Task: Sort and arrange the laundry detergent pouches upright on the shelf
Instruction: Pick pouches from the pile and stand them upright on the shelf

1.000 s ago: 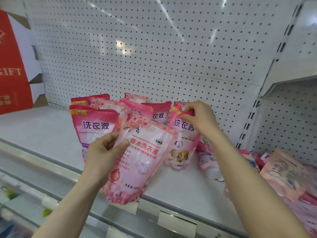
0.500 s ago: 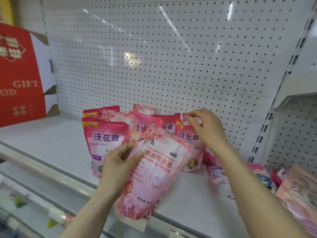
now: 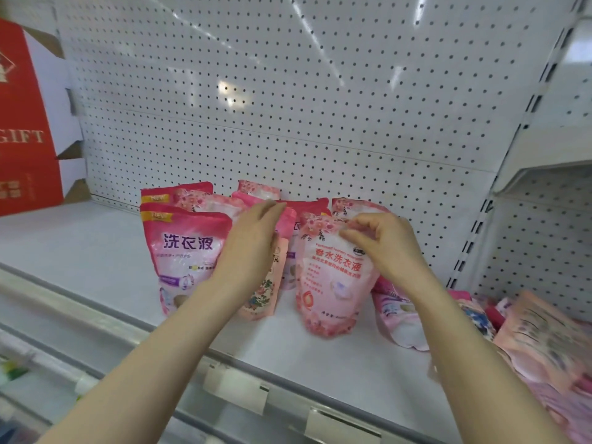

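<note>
A light pink floral detergent pouch (image 3: pixel 333 277) stands upright on the white shelf (image 3: pixel 80 251), and my right hand (image 3: pixel 387 248) pinches its top edge. My left hand (image 3: pixel 250 248) rests with fingers apart against the pouches in the middle, covering a peach floral pouch (image 3: pixel 264 299). To the left stands a dark pink pouch (image 3: pixel 185 254) with more pink pouches (image 3: pixel 192 197) upright behind it along the back panel. Several pouches (image 3: pixel 544 341) lie flat in a heap at the right.
A white pegboard back panel (image 3: pixel 288 107) rises behind the shelf. A red gift box (image 3: pixel 25 133) stands at the far left. A slotted upright (image 3: pixel 474 238) divides this bay from the right one. Price-tag holders (image 3: pixel 237 389) line the shelf's front rail.
The light pink floral pouch went from my left hand to the shelf, where my right hand now holds its top. My left hand let go and moved to the middle pouches.
</note>
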Motion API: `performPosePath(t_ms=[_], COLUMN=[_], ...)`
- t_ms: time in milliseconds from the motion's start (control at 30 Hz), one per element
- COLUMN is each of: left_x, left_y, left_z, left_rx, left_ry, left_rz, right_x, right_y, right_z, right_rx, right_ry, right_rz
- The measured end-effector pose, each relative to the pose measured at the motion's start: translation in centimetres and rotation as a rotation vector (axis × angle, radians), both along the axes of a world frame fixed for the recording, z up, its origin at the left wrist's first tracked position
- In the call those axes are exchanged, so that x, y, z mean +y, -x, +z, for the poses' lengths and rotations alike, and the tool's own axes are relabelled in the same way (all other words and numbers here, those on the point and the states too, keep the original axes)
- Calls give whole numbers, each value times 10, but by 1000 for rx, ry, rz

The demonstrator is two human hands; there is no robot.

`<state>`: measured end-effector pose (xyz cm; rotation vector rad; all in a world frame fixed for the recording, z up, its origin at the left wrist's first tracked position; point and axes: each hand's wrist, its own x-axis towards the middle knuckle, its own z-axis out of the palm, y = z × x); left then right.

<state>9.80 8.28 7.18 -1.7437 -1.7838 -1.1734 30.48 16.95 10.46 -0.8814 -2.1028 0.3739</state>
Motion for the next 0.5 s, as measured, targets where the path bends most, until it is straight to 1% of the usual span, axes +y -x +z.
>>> performPosePath(t_ms=[67,167,267,367,433,500], left_x=[8,14,16,19,21,20], left_y=[3,3,5,10,14,16], left_z=[4,4,-2,-12,-17,-19], left_rx=[135,235,248,287,308,300], left_ry=[78,159,201,187,180,174], left_rz=[43,58,36,17,13,2], right_x=[6,12,11,7,2,-4], right_y=[3,7,12,18,19,14], right_z=[-2,-5,-9,-12,-14,-18], right_rx=[-42,-54,-43,-50,-43,6], right_ry=[-53,-96,-133,-156,-167,-180], right_rz=[-77,-155,-227,-311,-343,-342])
